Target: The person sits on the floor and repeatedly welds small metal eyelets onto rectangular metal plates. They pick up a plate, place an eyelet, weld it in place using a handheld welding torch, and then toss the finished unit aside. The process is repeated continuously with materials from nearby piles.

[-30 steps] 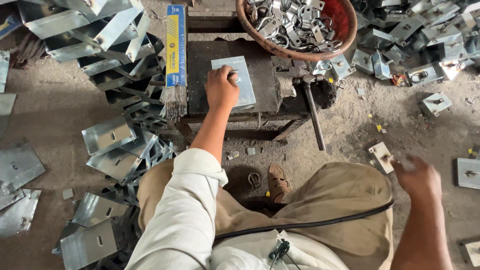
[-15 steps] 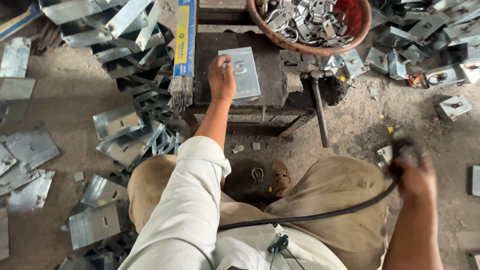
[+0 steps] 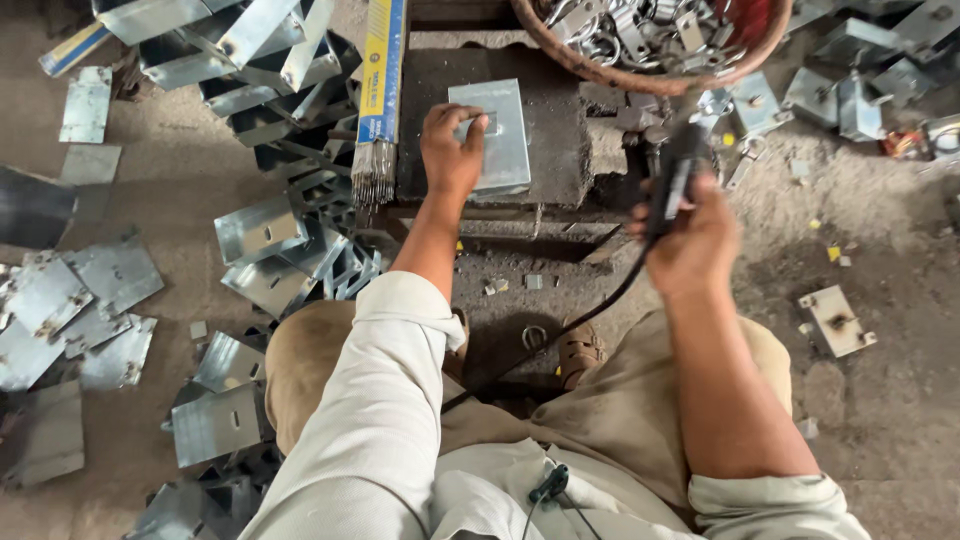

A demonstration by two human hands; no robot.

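Yellow-blue rod pkg (image 3: 383, 70) left of plate (image 3: 497, 135); hands: L (image 3: 450, 150) on plate, R (image 3: 690, 235) grips tool (image 3: 675, 180).

We count two hands: left hand (image 3: 452, 150), right hand (image 3: 693, 238). One flat metal plate (image 3: 495, 135) on the one table (image 3: 560, 120), upper centre. One black welding holder (image 3: 675, 178), one cable (image 3: 560, 335). One basket (image 3: 640, 75) of small metal parts, top right. One yellow-blue box of rods (image 3: 382, 90). Bent brackets upper left and loose plates at left: too many to count.
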